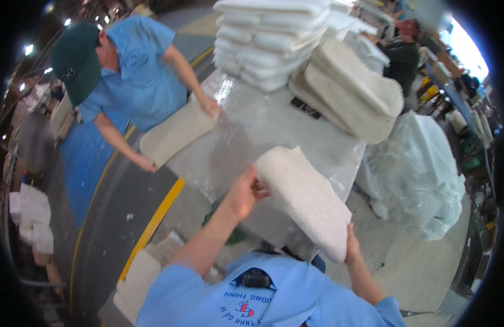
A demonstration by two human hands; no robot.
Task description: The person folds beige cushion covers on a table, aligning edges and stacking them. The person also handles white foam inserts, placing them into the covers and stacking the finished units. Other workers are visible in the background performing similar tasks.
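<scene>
A long cream cushion (304, 199) with a textured cover and rounded ends is held up between my two hands, slanting over the near right part of the table. My left hand (245, 195) grips its far left end, fingers curled at the edge and partly hidden. At the lower right end, my right hand (354, 246) clasps the cushion's edge, with its fingers partly behind. Across the table, a co-worker in a blue shirt holds a similar beige cushion (178, 131) by both ends at the table's left edge.
The grey table (235, 150) has a shiny plastic cover. At its back stand a tall stack of white cushions (271, 43) and a leaning beige stack (353, 90), with a small black object (305, 108) between. Clear plastic wrapping (415, 174) bulges right. Pale pads (136, 283) lie lower left.
</scene>
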